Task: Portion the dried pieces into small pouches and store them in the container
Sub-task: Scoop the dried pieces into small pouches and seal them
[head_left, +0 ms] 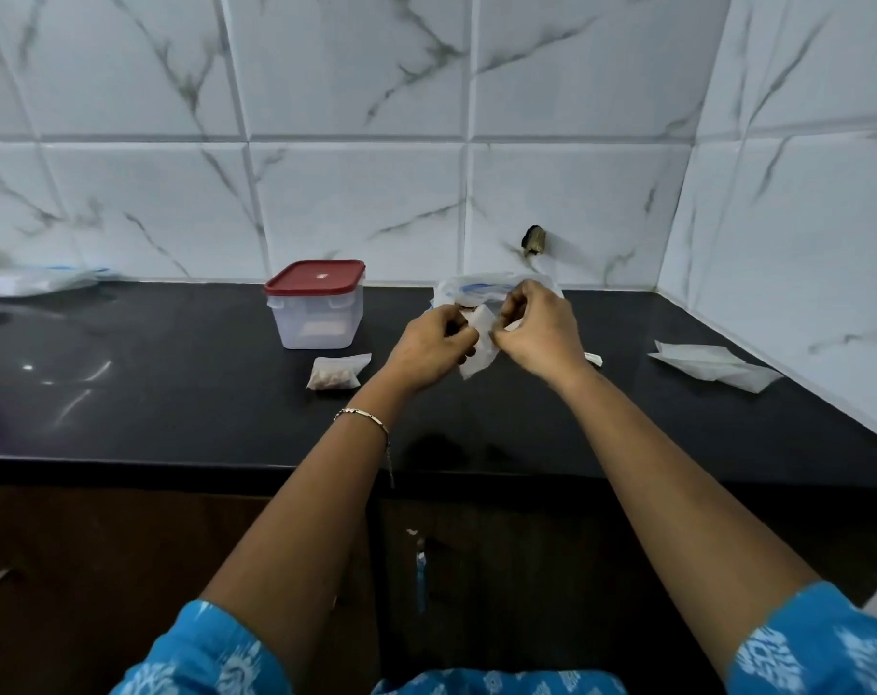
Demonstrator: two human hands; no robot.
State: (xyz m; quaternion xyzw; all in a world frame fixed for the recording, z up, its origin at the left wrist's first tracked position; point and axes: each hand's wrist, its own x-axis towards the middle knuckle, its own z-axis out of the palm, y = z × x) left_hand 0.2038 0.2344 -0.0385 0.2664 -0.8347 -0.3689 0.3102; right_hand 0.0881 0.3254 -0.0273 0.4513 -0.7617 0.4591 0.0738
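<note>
White plastic pouch [478,354], pinched in my left grip [426,346] and right grip [544,336]. Probably opening it; filling needs its mouth wide.

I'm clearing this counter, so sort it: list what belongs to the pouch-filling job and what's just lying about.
Job in hand:
small pouch, pinched by left hand and right hand
filled pouch
red-lidded container
large bag, probably the supply
flat pouches

Lying about:
plastic bag, far left
dark wall mark
</note>
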